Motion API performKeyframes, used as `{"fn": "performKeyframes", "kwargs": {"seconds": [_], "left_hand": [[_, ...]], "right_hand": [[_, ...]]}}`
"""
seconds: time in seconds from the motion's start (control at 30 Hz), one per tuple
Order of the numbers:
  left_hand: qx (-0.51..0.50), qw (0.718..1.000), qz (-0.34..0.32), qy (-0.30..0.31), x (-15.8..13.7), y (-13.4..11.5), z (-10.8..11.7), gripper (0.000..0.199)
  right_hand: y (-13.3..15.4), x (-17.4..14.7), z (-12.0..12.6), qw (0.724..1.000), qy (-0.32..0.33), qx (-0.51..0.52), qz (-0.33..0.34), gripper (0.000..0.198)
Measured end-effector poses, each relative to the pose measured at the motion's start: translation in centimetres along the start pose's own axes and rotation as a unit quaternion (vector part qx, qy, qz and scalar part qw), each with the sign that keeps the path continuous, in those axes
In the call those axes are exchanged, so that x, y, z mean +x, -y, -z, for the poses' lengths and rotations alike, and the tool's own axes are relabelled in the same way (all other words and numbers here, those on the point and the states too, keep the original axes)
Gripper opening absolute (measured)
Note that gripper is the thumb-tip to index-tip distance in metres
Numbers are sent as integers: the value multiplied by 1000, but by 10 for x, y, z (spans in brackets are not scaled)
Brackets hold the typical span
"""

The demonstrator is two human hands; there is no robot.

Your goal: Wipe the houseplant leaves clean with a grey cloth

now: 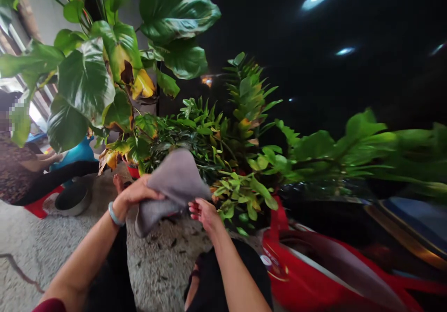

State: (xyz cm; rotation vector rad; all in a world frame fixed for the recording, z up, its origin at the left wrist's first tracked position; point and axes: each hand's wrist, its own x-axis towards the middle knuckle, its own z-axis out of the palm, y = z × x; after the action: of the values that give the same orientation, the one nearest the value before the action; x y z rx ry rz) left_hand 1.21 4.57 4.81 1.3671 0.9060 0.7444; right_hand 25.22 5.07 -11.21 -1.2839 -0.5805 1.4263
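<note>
A soft grey-mauve piece of cloth (179, 174), rounded at its upper end and slightly blurred, hangs between my two hands above the rough ground. My left hand (139, 191), with a pale bracelet at the wrist, is closed on its left side, and a lower flap of the cloth droops beneath the fingers. My right hand (205, 214) has its fingers curled together at the cloth's lower right edge, pinching it. Just behind the cloth stand leafy green potted plants (195, 125).
To my right sits an open red bag (296, 274), with dark stacked items beside it. Another person (17, 172) sits on a red stool (44, 202) at the left, near a grey basin (82, 205). Large leaves (87, 79) hang at upper left; a dark glossy surface rises behind.
</note>
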Motion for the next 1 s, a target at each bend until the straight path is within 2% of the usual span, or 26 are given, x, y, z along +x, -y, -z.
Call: {"fn": "performKeyframes", "kwargs": {"seconds": [0.07, 0.1, 0.17, 0.2, 0.27, 0.33, 0.4, 0.47, 0.53, 0.6, 0.67, 0.73, 0.8, 0.9, 0.97, 1.0], "left_hand": [[-85, 990, -46, -99, 15, -22, 5, 42], [-113, 981, -58, -145, 22, -25, 6, 45], [-124, 971, -41, -198, 29, -13, 4, 49], [-113, 973, -16, -199, 27, 1, 1, 48], [-73, 985, 49, -151, 15, 33, -4, 43], [-34, 992, 103, -60, -6, 58, -7, 34], [-14, 993, 120, 12, -23, 61, -4, 29], [-22, 995, 93, 17, -29, 41, 5, 31], [-63, 996, 24, -55, -21, 10, 18, 39], [-119, 978, -40, -167, -2, -15, 33, 47], [-158, 951, -57, -261, 15, -19, 44, 50], [-163, 938, -11, -305, 23, 1, 49, 43], [-143, 941, 62, -301, 17, 38, 47, 36], [-127, 950, 136, -250, -15, 95, 34, 31], [-111, 964, 167, -174, -37, 113, 26, 31], [-99, 972, 172, -129, -46, 112, 24, 31]], "right_hand": [[2, -1, -3, 1000, -17, 7, -24, 15], [4, -1, -4, 999, -22, 14, -36, 15], [6, -2, -6, 998, -21, 25, -48, 14], [6, -2, -6, 998, -18, 29, -50, 13], [7, -2, -5, 998, -16, 34, -54, 12], [7, -2, -2, 998, -17, 34, -55, 12], [7, -2, 0, 998, -11, 31, -56, 12], [7, -2, 0, 998, -7, 25, -54, 13], [7, -1, -1, 998, -8, 17, -52, 13], [8, -1, -4, 999, -11, 12, -50, 12], [8, -1, -7, 999, -10, 12, -47, 12], [8, -2, -8, 999, -9, 12, -44, 11], [9, -3, -8, 999, -12, 8, -45, 11], [8, -5, -6, 999, -24, -3, -45, 11], [7, -5, -5, 999, -31, -19, -32, 13], [6, -5, -5, 999, -33, -30, -23, 13]]}}
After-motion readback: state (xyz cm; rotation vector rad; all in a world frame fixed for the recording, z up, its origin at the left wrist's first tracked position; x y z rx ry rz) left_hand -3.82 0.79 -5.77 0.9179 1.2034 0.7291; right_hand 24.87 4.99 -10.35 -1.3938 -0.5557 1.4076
